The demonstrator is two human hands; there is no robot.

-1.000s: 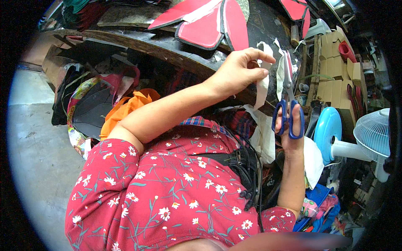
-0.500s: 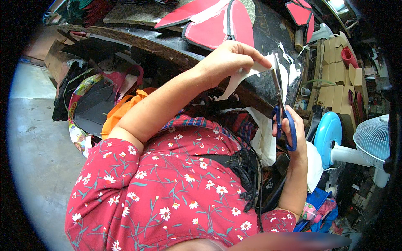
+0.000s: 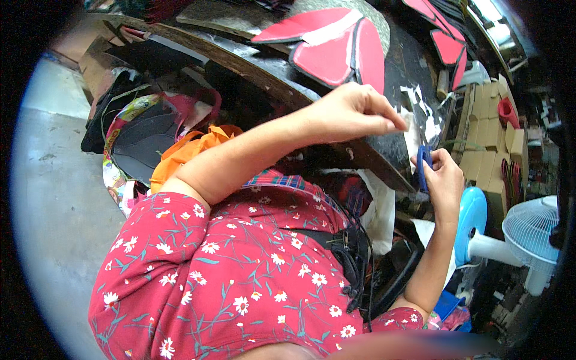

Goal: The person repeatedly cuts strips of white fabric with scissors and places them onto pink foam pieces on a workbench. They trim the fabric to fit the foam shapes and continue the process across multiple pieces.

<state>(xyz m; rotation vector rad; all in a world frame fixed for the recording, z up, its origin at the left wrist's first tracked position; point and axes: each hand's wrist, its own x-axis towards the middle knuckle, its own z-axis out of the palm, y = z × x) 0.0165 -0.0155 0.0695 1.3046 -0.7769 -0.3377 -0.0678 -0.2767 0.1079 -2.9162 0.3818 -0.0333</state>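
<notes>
My left hand (image 3: 365, 114) is closed in a pinch above the dark workbench. At its fingertips is a thin white strip (image 3: 412, 139), paper or fabric, I cannot tell which. My right hand (image 3: 444, 179) grips the blue handles of a pair of scissors (image 3: 423, 169). The blades point up toward the strip and are hard to make out against the white and dark background. White offcuts (image 3: 430, 125) lie on the bench just beyond. Red panels with black edging (image 3: 324, 62) and a white band lie on the bench beyond my left hand.
More red panels (image 3: 449, 49) lie at the far right. Tan cardboard boxes (image 3: 485, 141) are stacked on the right, near a blue and white fan (image 3: 528, 231). The bench's wooden edge (image 3: 252, 72) runs across in front of me. An orange cloth (image 3: 183, 157) is on the left.
Both hands have shifted right, the scissors turning so their handles show edge-on. The longer white piece that hung below my left hand no longer shows there. The whole view has shifted slightly.
</notes>
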